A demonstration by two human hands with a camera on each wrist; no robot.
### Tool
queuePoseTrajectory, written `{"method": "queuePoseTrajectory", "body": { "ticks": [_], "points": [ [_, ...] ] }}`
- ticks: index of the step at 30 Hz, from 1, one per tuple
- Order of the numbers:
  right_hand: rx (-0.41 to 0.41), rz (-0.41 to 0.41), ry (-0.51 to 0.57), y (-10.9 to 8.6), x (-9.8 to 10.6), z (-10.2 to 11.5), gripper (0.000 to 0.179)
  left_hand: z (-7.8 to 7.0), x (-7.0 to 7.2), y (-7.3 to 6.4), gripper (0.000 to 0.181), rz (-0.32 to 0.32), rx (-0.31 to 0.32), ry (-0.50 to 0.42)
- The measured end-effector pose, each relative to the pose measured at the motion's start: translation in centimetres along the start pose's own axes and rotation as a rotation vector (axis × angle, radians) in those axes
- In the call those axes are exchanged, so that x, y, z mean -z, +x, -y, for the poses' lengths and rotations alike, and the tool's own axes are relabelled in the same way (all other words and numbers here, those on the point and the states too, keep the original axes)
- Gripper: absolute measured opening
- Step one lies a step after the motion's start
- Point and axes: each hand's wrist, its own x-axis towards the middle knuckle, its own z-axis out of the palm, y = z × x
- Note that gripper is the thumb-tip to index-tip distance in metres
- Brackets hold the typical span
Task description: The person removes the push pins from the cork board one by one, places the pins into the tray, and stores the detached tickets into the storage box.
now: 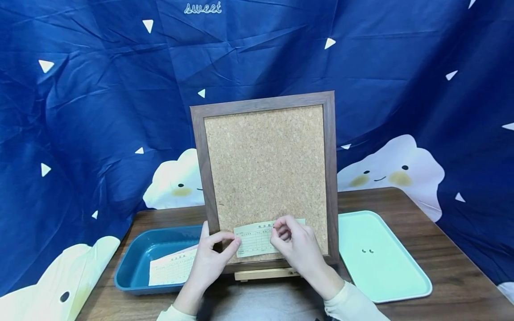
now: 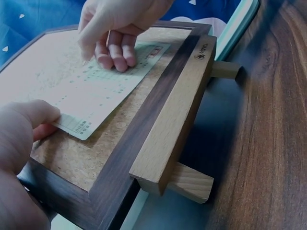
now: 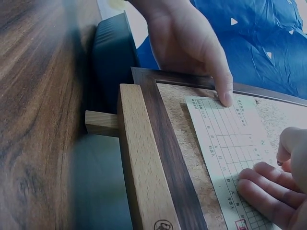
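Note:
A framed corkboard (image 1: 265, 165) leans back on a small wooden easel. Low on its cork lies a pale green printed slip (image 1: 250, 244), tilted slightly up to the right. The left hand (image 1: 213, 256) pinches the slip's left edge, thumb on the printed face and a finger behind. Over the slip's upper right part is the right hand (image 1: 298, 245), its thumb and forefinger pinching a small dark tack (image 3: 280, 163). In the right wrist view its other fingers (image 3: 268, 187) rest at the slip's surface, loosely bent.
A blue bin (image 1: 134, 252) holding printed paper slips (image 1: 168, 270) stands left of the board. On the right, a mint green tray (image 1: 385, 276) bears two tiny shiny tacks (image 1: 367, 251). The easel's wooden ledge (image 2: 172, 115) runs under the frame. Behind hangs a blue curtain (image 1: 257, 53).

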Motion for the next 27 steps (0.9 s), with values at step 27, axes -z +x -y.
{"method": "queuePoseTrajectory", "body": {
  "ticks": [27],
  "points": [
    [0.0, 0.008, 0.049, -0.1, 0.6, 0.0, 0.021, -0.4, 1.1, -0.3, 0.004, -0.052, 0.04, -0.006]
  ]
}}
